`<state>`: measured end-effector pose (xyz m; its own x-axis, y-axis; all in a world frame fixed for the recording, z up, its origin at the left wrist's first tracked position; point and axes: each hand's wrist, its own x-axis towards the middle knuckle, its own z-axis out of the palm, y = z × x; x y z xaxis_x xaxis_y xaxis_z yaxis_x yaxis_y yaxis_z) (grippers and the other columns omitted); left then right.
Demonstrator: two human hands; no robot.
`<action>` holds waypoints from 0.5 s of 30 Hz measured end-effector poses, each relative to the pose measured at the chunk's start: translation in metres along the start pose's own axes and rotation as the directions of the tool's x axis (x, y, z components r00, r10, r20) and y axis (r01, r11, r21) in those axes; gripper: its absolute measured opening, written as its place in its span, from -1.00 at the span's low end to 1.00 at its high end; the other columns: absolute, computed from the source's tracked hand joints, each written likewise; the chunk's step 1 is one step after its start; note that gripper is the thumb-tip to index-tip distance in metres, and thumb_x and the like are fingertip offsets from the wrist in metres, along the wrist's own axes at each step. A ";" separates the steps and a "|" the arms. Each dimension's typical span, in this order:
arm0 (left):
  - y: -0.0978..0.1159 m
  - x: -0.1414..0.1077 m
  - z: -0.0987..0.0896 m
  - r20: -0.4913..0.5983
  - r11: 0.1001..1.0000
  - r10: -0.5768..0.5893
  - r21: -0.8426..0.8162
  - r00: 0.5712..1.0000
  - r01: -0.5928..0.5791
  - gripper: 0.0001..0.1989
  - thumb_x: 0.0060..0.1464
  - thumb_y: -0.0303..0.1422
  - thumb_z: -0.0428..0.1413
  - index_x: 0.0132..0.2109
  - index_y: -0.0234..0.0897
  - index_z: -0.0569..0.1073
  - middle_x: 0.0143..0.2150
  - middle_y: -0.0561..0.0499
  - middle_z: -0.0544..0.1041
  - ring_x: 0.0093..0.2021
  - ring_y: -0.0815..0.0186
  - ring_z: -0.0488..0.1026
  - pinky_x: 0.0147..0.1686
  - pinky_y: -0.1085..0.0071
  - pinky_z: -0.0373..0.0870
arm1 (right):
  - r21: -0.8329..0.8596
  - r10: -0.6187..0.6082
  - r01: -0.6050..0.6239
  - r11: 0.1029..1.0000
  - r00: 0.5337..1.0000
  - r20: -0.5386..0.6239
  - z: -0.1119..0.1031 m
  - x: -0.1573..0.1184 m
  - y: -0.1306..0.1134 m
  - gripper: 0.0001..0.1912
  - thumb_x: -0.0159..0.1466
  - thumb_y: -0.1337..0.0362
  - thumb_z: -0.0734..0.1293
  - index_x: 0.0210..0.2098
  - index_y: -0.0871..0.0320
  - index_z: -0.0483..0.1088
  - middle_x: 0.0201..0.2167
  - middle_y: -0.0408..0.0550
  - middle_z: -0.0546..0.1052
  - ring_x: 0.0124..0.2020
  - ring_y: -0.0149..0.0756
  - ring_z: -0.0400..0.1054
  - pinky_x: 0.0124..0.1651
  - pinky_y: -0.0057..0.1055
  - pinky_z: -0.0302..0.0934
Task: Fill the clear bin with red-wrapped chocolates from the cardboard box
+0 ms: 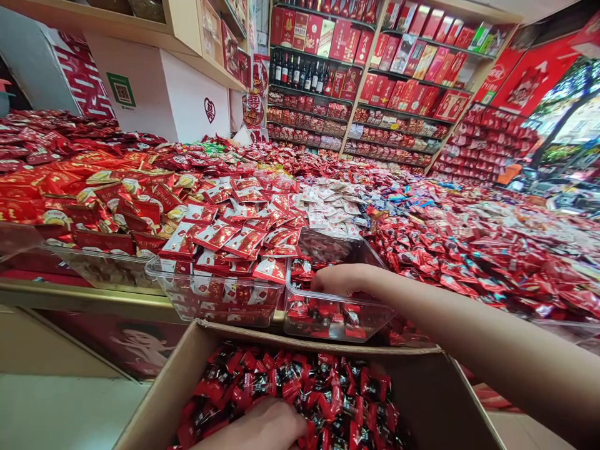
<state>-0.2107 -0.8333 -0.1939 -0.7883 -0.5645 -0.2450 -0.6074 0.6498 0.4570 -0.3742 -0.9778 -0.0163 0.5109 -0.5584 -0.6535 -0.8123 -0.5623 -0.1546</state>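
My right hand (344,279) reaches down into a clear plastic bin (340,330) on the counter. Its fingers curl inward, and the tips are out of sight beside small wrapped candies (302,267) in red and black. At the bottom edge, my left hand (274,425) presses into a cardboard box (162,381) filled with the same kind of red and black wrapped candies (328,387). The candies and the frame edge hide its fingers. The box sits directly in front of the bin, which is only partly filled.
Left of that bin, another clear bin (220,294) is heaped with red and white packets (246,240). White packets (332,203) and piles of red sweets (450,250) spread behind and to the right. Shelves (356,81) with bottles and boxes stand at the back.
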 end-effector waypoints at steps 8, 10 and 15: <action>0.006 -0.001 -0.008 0.020 0.999 -0.001 0.035 1.000 0.000 -0.88 -0.09 -0.34 -0.03 -0.36 -0.18 0.36 -0.40 0.06 0.46 -0.38 0.29 0.39 -0.46 0.50 0.24 | -0.116 0.201 -0.229 0.967 0.956 -0.215 0.005 0.011 0.002 -0.76 -0.01 0.32 0.22 -0.33 0.19 0.40 -0.39 0.00 0.47 -0.38 -0.26 0.35 -0.39 -0.46 0.18; 0.006 -0.002 -0.009 0.022 0.999 -0.001 0.038 1.000 0.000 -0.88 -0.08 -0.34 -0.04 -0.35 -0.18 0.36 -0.39 0.05 0.46 -0.38 0.29 0.39 -0.46 0.50 0.24 | -0.126 0.219 -0.255 0.959 0.945 -0.244 0.006 0.013 0.000 -0.77 0.00 0.31 0.22 -0.35 0.21 0.40 -0.39 0.04 0.47 -0.36 -0.22 0.35 -0.39 -0.45 0.18; 0.004 -0.001 -0.006 0.036 1.000 -0.001 0.013 0.999 0.001 -0.87 -0.09 -0.35 -0.04 -0.34 -0.17 0.36 -0.38 0.04 0.46 -0.37 0.27 0.39 -0.43 0.48 0.24 | -0.145 0.249 -0.326 0.934 0.887 -0.390 0.008 0.015 0.001 -0.72 0.03 0.33 0.18 -0.27 0.24 0.37 -0.27 0.15 0.43 -0.26 -0.13 0.32 -0.33 -0.36 0.18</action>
<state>-0.2118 -0.8335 -0.1868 -0.7905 -0.5465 -0.2764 -0.6093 0.6556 0.4460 -0.3697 -0.9824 -0.0324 0.3604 -0.8727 -0.3294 -0.8847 -0.4317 0.1759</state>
